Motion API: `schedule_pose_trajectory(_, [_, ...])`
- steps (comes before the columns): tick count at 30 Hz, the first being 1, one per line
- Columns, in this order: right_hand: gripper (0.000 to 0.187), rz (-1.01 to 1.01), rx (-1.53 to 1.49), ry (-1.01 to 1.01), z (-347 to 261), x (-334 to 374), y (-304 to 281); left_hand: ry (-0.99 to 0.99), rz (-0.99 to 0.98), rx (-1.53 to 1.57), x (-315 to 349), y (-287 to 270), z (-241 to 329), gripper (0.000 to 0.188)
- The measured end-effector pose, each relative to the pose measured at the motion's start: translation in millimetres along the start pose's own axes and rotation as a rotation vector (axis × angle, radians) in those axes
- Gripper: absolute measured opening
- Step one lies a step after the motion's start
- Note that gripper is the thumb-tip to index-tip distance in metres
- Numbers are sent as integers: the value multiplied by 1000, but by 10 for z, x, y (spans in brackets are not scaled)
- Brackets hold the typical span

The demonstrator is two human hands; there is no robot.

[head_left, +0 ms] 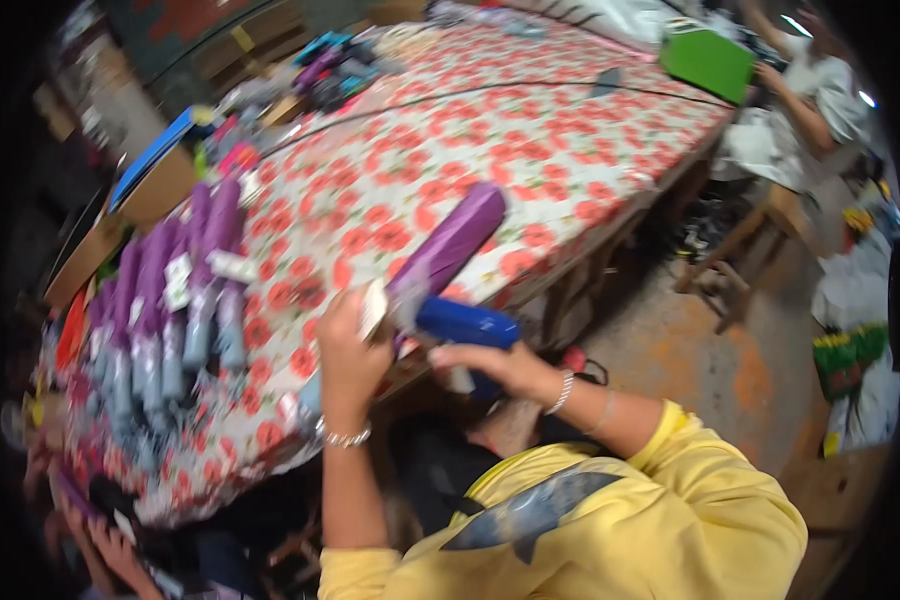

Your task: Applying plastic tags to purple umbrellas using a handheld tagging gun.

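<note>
My left hand (348, 335) is closed around a folded purple umbrella (455, 235), which slants over the table with its top pointing away to the right. A small white tag (373, 310) shows at my left fingers, and clear plastic wraps part of the umbrella. A grey-blue handle end (311, 392) appears below my left wrist, in line with the umbrella. My right hand (500, 366) grips a blue tagging gun (467, 322), whose front end meets the umbrella beside the tag. Motion blur hides the exact contact.
Several purple umbrellas with tags (155, 290) lie in a row at left on the flowered tablecloth (570, 130). Behind them stands a cardboard box (160, 185). Another person's hands (120, 550) hold something purple at lower left. Far right, a person (820, 95) sits by a green board (708, 62).
</note>
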State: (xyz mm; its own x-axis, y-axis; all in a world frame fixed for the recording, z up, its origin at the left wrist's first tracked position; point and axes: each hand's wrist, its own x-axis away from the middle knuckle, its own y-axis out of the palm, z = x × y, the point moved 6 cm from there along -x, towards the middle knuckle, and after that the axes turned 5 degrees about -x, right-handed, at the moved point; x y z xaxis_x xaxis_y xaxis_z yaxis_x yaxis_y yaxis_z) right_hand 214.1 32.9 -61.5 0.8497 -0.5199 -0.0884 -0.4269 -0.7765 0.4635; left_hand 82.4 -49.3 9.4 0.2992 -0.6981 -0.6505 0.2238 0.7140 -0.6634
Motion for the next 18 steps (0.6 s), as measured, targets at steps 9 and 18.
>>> schedule_pose_trajectory(9, [31, -137, -126, 33, 264, -126, 150, 0, -114, -16, 225, -40, -147, 27])
schedule_pose_trajectory(18, [22, -229, -294, 103, 300, 12, 125, 14, -46, -49, 164, -28, -78, 18])
